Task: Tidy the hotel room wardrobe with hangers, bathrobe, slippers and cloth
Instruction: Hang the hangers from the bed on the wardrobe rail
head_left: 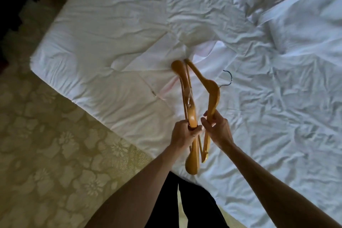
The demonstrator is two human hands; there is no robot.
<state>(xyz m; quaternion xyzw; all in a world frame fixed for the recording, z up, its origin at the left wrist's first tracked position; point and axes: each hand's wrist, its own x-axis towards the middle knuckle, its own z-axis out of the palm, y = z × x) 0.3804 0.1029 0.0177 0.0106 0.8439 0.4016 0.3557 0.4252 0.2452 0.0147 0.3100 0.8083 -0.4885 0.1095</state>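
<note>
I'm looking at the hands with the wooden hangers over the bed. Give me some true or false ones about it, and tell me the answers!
1. Both hands hold wooden hangers. True: the left hand grips one bunch of hangers and the right hand grips another hanger.
2. The hangers are blue plastic. False: they are orange-brown wood.
3. The bed sheet is white and wrinkled. True.
4. A dark metal hook shows near the right-hand hanger. True.
5. The floor is bare wood. False: it is a flower-patterned carpet.
</note>
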